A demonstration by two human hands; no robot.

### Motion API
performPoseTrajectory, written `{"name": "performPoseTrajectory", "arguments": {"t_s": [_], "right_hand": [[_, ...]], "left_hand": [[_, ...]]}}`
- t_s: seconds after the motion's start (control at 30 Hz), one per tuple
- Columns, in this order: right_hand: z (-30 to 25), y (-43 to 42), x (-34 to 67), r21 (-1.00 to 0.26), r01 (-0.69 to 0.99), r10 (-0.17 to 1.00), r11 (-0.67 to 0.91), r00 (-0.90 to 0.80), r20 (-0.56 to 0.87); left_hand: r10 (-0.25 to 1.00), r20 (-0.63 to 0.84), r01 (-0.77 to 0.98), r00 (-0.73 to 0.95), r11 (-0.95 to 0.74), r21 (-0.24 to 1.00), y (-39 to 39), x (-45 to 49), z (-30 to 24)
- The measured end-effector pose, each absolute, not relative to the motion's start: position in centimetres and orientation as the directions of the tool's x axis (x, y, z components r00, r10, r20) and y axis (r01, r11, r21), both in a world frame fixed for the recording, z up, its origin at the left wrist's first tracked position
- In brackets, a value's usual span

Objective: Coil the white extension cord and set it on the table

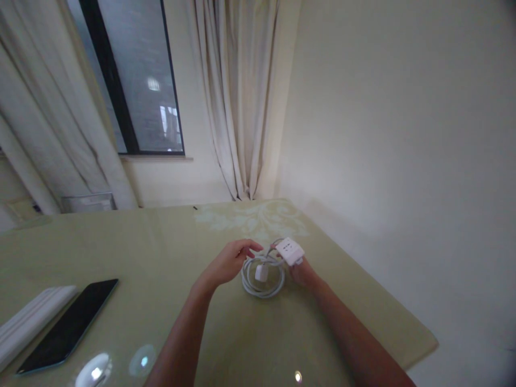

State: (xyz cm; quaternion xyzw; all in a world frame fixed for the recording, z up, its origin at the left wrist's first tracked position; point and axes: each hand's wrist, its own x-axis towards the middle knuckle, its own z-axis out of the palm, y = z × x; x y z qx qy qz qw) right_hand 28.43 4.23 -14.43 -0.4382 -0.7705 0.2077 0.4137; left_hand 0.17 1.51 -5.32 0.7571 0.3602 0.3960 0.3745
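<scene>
A white power strip (289, 251) with socket slots on its top face is held in my right hand (304, 273), whose fingers are mostly hidden beneath it. Its pale grey cable (264, 294) is wound into a round coil on the table, just left of the power strip. Within the coil sits the white plug (262, 272). My left hand (233, 260) is at the coil's upper left side, fingers stretched out and slightly bent, thumb apart from them. Whether its fingertips touch the cable is hard to tell.
The greenish table (161, 247) meets a bare wall (395, 134) on the right. At the left lie a dark tablet-like slab (68, 328) and a long white object (34, 317). A small dark bit (195, 208) lies near the far edge, before curtains (242, 97) and a window (141, 75).
</scene>
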Motion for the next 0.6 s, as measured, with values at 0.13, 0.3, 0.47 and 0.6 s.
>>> {"name": "performPoseTrajectory", "arguments": {"t_s": [0.13, 0.3, 0.47, 0.6], "right_hand": [[-13.6, 4.7, 29.5, -0.770, 0.476, 0.905, 0.425, -0.253, 0.343], [-12.1, 4.9, 32.2, -0.782, 0.553, 0.953, 0.287, -0.250, 0.174], [-12.6, 5.7, 34.5, -0.718, 0.689, 0.993, 0.098, -0.023, 0.113], [-13.4, 6.6, 34.2, -0.677, 0.736, 0.983, 0.004, 0.122, 0.138]], "left_hand": [[0.902, 0.297, 0.418, 0.314, -0.412, 0.809, 0.2, 2.0, -8.7], [0.912, 0.231, 0.729, 0.338, -0.409, 0.549, -2.7, 5.5, -13.0], [0.908, 0.236, 0.849, 0.347, -0.410, 0.332, -3.7, 5.6, -13.8], [0.941, 0.149, 0.916, 0.305, -0.333, 0.224, -3.0, 2.9, -13.5]]}}
